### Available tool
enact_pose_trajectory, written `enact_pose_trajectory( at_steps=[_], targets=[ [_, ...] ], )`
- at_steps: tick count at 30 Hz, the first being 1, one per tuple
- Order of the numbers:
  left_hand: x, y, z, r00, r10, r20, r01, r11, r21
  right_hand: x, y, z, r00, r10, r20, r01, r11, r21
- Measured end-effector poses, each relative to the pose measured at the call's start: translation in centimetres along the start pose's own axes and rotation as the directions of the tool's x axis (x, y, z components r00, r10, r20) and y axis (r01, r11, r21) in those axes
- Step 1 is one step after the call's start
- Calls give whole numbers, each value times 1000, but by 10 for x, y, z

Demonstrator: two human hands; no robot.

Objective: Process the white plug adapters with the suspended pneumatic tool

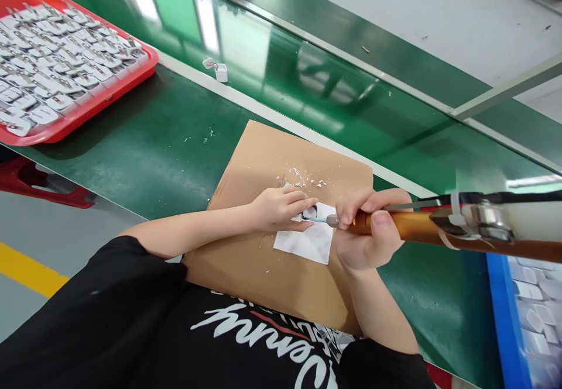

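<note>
Over a white square sheet (pixel 307 245) on brown cardboard (pixel 259 272), my left hand (pixel 283 208) pinches a small white part (pixel 311 212) with a dark edge. Its fingers hide much of that part. My right hand (pixel 371 228) is wrapped round an orange-gold power screwdriver (pixel 413 225) that extends to the right edge of the view. The thin light-blue tip of the driver reaches the white part between my left fingers. White crumbs (pixel 301 175) lie on the cardboard beyond my left hand.
A red tray (pixel 151 64) full of white parts with metal pieces stands at the left of the green table (pixel 167 143). Beside the white strip sits a small open white case (pixel 220 72). At the right is a blue bin (pixel 504 313) of white parts.
</note>
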State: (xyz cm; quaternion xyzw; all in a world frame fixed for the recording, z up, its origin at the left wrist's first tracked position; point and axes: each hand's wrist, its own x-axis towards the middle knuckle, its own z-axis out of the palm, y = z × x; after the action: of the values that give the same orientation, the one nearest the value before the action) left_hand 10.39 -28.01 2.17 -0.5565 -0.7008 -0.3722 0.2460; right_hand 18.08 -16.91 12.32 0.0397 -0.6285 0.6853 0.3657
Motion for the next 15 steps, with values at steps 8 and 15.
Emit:
enact_pose_trajectory(
  at_steps=[8, 15],
  targets=[
    [2, 5, -5, 999, -42, 21, 42, 999, 3, -3, -1, -2, 1000, 1, 16, -1, 1000, 16],
    [4, 6, -4, 992, 9, -123, -1, 998, 66, 0, -1, 0, 999, -12, 32, 11, 1000, 4]
  ],
)
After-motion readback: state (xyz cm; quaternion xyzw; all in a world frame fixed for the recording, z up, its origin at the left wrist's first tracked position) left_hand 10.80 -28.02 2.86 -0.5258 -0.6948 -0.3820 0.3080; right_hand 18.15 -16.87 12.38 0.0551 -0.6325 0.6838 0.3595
